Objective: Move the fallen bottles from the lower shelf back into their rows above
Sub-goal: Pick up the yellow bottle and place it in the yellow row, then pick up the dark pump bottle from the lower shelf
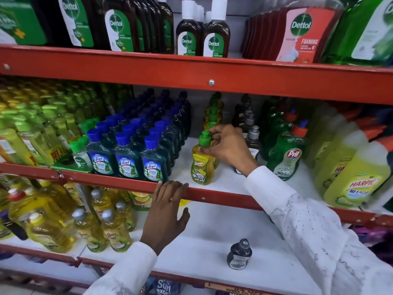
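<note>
A small yellow bottle with a green cap point(201, 166) stands upright at the front of its row on the middle shelf point(225, 184). My right hand point(228, 146) grips it at the neck, fingers around the cap. More yellow bottles with green caps point(212, 111) line up behind it. My left hand point(167, 206) rests with spread fingers on the red front rail point(127, 185) of the middle shelf and holds nothing. On the lower shelf point(202, 235) a small dark bottle with a grey cap point(239, 255) stands alone near the front.
Blue-capped dark green bottles point(127, 154) fill the rows left of the yellow one. Dark pump bottles point(252, 135) and green Pril bottles point(284, 158) stand to the right, then large yellow Harpic bottles point(353, 182). Yellow bottles point(102, 226) crowd the lower shelf's left side.
</note>
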Available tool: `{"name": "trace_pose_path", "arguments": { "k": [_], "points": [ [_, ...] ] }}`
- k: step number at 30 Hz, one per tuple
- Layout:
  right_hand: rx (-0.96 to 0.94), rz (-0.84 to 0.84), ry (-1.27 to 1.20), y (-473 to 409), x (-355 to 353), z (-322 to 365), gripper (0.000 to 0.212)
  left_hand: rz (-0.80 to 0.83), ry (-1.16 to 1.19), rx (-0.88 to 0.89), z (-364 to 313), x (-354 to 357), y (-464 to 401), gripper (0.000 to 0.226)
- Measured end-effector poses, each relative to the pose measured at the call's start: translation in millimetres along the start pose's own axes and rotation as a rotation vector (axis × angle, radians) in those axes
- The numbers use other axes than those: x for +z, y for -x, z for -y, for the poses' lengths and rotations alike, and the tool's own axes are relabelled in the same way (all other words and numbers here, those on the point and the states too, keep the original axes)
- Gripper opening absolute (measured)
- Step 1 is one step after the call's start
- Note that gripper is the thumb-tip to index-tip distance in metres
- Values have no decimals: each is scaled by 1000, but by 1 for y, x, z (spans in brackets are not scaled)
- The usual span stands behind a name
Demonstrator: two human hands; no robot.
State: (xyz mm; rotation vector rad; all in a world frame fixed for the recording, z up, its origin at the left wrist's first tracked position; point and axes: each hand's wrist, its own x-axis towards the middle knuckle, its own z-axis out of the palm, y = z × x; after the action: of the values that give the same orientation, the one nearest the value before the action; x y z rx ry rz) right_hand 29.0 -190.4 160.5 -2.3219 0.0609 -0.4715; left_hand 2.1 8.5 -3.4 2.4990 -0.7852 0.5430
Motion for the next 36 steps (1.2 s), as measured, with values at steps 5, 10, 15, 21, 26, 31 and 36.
{"name": "trace_pose_path", "arguments": {
  "k": [5, 10, 15, 21, 26, 31, 36],
  "points": [
    [-122, -50, 106, 26, -6, -16, 67, 3, -98, -2, -5, 4, 4, 67],
    [-376, -319, 201, 114, -10, -78, 40, -12, -147, 60, -27, 20, 8, 71],
    [-432, -166, 328, 176, 6, -174, 25, 18, -89, 184, -57, 43, 1, 72],
    [83, 312, 326, 186, 38, -231, 48, -40, -84, 117, -72, 49, -3, 72],
    [158, 477, 324, 176, 58, -243, 33, -17, -99, 110, -75, 45, -5, 71],
    [207, 399, 261, 173, 50, -229, 28, 19, -107, 95, -76, 41, -2, 71],
    [158, 181, 132, 160, -8, -164, 30, 6, -111, 88, -77, 40, -4, 70]
  ]
}}
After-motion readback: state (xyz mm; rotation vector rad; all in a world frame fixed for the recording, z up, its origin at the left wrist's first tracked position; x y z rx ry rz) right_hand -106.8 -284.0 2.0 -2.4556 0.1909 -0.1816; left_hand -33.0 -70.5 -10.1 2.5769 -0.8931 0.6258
